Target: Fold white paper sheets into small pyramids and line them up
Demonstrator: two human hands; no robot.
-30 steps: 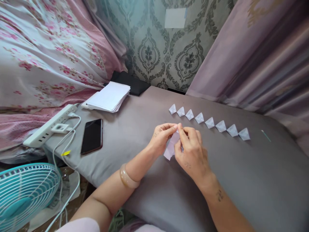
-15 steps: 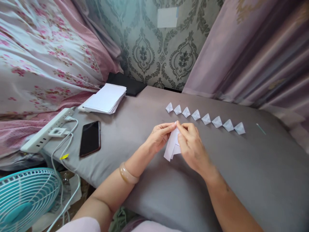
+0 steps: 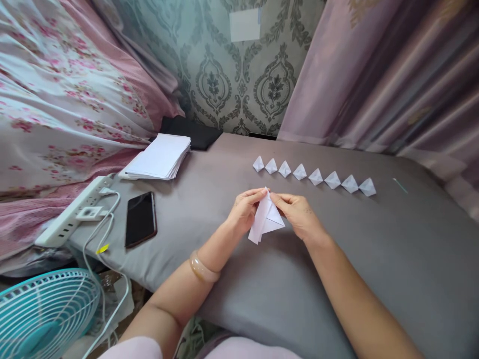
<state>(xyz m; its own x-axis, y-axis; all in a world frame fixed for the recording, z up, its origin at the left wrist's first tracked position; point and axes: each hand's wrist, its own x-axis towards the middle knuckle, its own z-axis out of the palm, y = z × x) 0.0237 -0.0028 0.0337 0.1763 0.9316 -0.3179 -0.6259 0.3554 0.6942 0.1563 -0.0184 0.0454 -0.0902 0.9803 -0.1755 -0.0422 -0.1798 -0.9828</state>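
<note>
A partly folded sheet of white paper [image 3: 265, 219] is held between my hands above the grey-covered surface, its pointed tip upward and its wider end hanging toward me. My left hand [image 3: 245, 209] pinches the paper's left edge near the tip. On the other side, my right hand [image 3: 297, 212] grips the right edge between thumb and fingers; some of those fingers are hidden behind the paper. Beyond my hands, several small folded paper pieces [image 3: 300, 172] with pointed tops stand in a slanting row.
At the left lie a stack of white paper [image 3: 159, 157], a black flat item [image 3: 194, 133] and a phone [image 3: 140, 219]. A power strip [image 3: 71, 212] with cables runs along the left edge, above a turquoise fan [image 3: 45, 314]. A thin pale stick [image 3: 400, 185] lies far right.
My right hand has shifted from over the front of the folded paper to its right edge, uncovering a triangular flap. The whole view has moved slightly.
</note>
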